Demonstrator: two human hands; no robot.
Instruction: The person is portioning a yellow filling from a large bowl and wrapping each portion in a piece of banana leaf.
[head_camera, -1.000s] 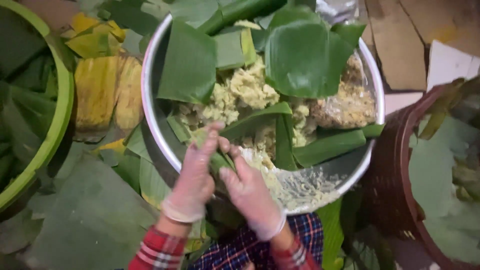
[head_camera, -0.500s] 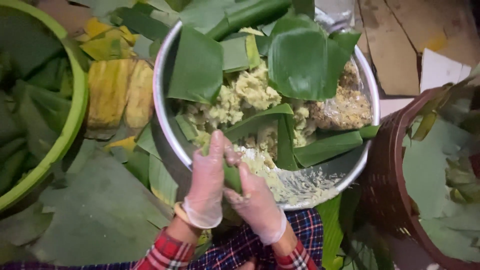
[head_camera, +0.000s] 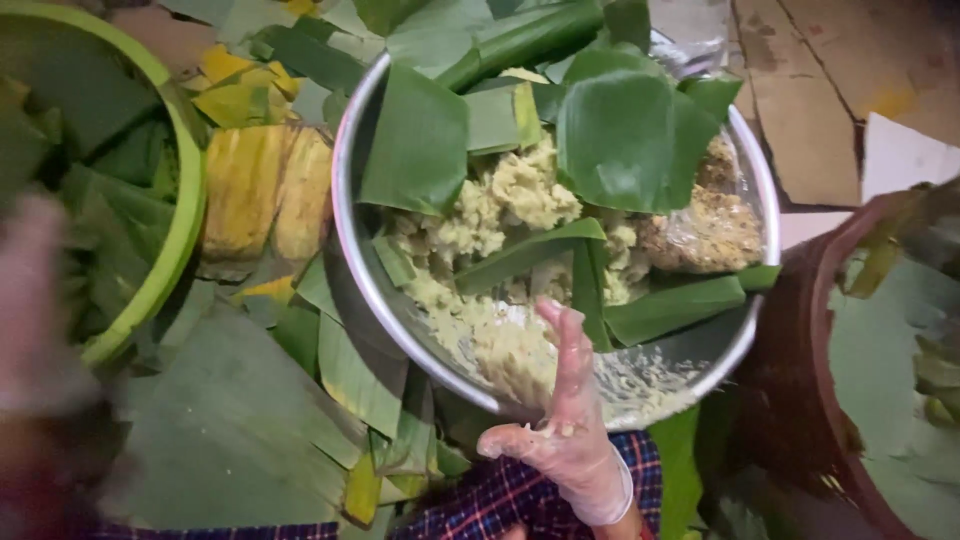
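The right hand (head_camera: 565, 420), in a thin clear glove smeared with pale crumbs, was raised over the near rim of the round metal bowl (head_camera: 350, 250). Its fingers (head_camera: 570, 345) were spread and released, grasping nothing, with the longest finger pointing up toward the middle of the bowl. Just beyond those fingertips lay the yellowish mashed filling (head_camera: 515, 195), heaped in the bowl's centre and smeared down its near wall directly under the fingers. Strips of green leaf (head_camera: 525, 255) crossed the filling just above the fingertips, and broad leaf pieces (head_camera: 615, 140) covered the far half of the bowl.

To the right of the fingers, inside the bowl, sat a clear plastic bag (head_camera: 710, 230) of brownish crumbly mixture; it carried no label that could be made out.

The left hand (head_camera: 35, 310) showed only as a pale blur at the far left edge, well apart from the right-hand fingers; I cannot tell whether it was clenched or released.

Left of the fingers, cut green leaves (head_camera: 230, 430) lay spread flat, with yellowed leaves (head_camera: 265, 190) beyond them and a green plastic basin (head_camera: 185, 215) full of leaves farther left. To the right stood a dark reddish basket (head_camera: 800, 330), and flat brown cardboard (head_camera: 800, 90) lay beyond the bowl.
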